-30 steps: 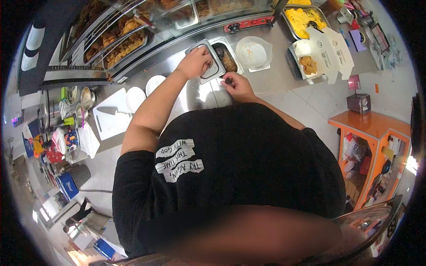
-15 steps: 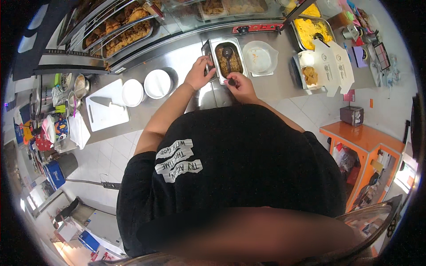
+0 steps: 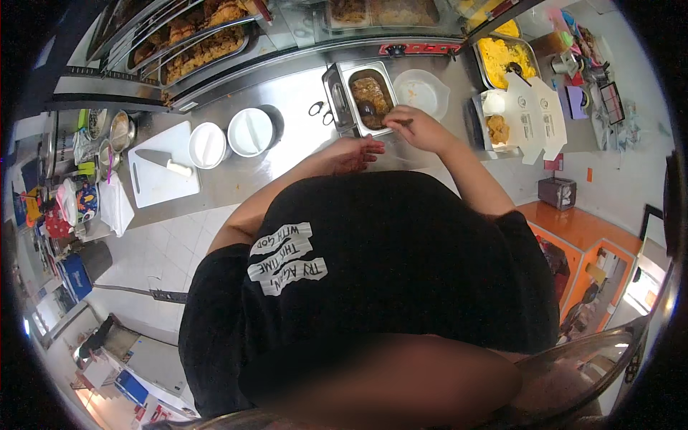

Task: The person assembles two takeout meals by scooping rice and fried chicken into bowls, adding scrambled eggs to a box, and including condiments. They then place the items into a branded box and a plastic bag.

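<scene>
A metal pan (image 3: 390, 75) of brown sauce-like food (image 3: 369, 89) stands on the counter. My right hand (image 3: 419, 129) is closed round the handle of a dark ladle (image 3: 368, 110), whose bowl rests in the food near the pan's front end. My left hand (image 3: 356, 154) holds nothing; its fingers are stretched out, somewhat curled, just in front of the pan. Against the pan's left side stands a metal lid (image 3: 337, 93). Scissors (image 3: 321, 111) lie left of the lid.
Right of the pan are a white bowl (image 3: 419, 93), an open carton (image 3: 534, 118) with fried food and rice, and a tray of yellow food (image 3: 498, 61). At left stand two white tubs (image 3: 251, 132) and a cutting board (image 3: 147, 183) with a knife (image 3: 161, 158). A glass display case (image 3: 301, 54) runs behind.
My left hand has left the lid and drawn back toward me. My right hand has moved right and up with the handle, and the ladle's bowl has shifted toward the pan's front. Scissors are now uncovered.
</scene>
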A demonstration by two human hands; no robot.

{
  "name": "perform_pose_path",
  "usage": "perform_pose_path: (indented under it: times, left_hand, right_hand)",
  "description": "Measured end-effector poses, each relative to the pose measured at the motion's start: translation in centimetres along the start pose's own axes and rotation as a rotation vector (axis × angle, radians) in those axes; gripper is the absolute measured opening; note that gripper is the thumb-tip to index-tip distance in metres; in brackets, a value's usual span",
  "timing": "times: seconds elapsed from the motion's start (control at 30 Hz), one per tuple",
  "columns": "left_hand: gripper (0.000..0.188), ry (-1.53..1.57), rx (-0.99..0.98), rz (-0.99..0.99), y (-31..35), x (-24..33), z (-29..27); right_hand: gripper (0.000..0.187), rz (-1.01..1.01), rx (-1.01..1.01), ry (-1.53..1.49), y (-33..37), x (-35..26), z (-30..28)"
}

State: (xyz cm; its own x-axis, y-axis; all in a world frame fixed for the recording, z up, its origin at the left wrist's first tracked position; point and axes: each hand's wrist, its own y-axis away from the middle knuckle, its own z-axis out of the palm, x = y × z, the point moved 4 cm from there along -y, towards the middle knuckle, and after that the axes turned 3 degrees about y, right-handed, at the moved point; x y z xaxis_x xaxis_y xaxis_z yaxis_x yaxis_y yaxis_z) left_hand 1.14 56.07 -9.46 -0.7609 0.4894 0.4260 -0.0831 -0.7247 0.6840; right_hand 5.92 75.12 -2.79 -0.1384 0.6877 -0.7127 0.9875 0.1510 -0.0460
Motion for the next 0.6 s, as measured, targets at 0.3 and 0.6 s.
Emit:
perform_pose_path:
  times: [0.3, 0.6]
  left_hand:
    - [0.033, 0.149, 0.021, 0.034, -1.5, -0.5, 0.6]
    - [0.028, -0.247, 0.366, 0.233, -2.0, -0.1, -1.0]
  right_hand:
    - [0.019, 0.051, 0.168, 0.031, -0.5, 0.9, -2.1]
    - [0.035, 0.501, 0.245, -0.467, 2.8, 4.3, 2.4]
